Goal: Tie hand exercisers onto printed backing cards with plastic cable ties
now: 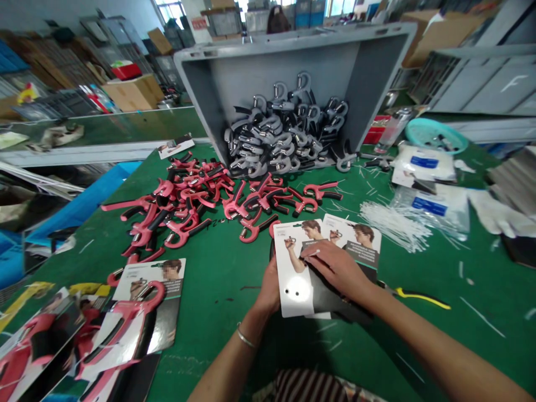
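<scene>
- Green tabletop (pixel 221 301): its barest room lies between the near-left cards and the hands; the far-left edge drops toward blue sheeting.
- Grey crate (pixel 247 78): tipped on its side at the far middle, mouth facing the person, probably so its grey grips (pixel 282 137) can be reached without lifting over a wall. Its lower lip leaves little gap before the pink pile.
- Pink grips (pixel 201 181): heaped loose along that lip, apparently for easy reach, thinning toward the right.
- Carded pink grips (pixel 142 304): gathered at the near left, seemingly kept apart from the loose ones.
- Right hand (pixel 339 268): laid across the front card, fingers bent; whether they pinch the small pale piece there I cannot tell.
- Left hand (pixel 270 287): grasping the front card by its left side, likely steadying it.
- Front card (pixel 293 271): near middle, raised toward the person, overlapping a second card (pixel 364 251) on its right.
- White ties (pixel 396 226): spread right of the cards.
- Yellow-handled pliers (pixel 422 296): beside the right forearm, crowding its outer side.
</scene>
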The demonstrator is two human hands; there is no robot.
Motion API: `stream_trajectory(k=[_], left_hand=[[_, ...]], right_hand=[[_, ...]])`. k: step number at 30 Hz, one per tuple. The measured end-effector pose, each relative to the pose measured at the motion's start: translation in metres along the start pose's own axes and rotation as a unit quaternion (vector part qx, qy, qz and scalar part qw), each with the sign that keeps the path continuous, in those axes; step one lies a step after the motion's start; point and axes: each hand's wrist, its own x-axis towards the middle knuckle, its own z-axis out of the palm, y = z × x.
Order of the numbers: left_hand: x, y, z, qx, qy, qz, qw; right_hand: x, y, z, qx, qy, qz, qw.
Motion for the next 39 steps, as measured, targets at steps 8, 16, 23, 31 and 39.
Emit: stream_trajectory(k=[8,16,23,31,39], left_hand=[[0.008,-0.001,-0.006,0.232,0.004,0.123,0.965],[-0.027,0.071,-0.008,0.537,-0.126,0.140,0.822],[-0.053,0.107,0.003,0.400,-0.374,0.082,0.833],[-0.031,0.089,0.027,0.568,-0.245,0.326,0.715],[-0.019,0.059,0.021,0.570,-0.172,0.206,0.777]], right_hand=[[0.004,-0.002,-0.005,0.032,-0.004,0.004,0.999],[-0.008,0.004,-0.021,0.112,-0.016,0.037,0.993],[-0.010,0.009,-0.032,0.244,0.015,0.108,0.964],[-0.015,0.014,-0.030,0.325,0.047,0.149,0.933],[-0.013,0.009,-0.024,0.234,0.043,0.099,0.966]])
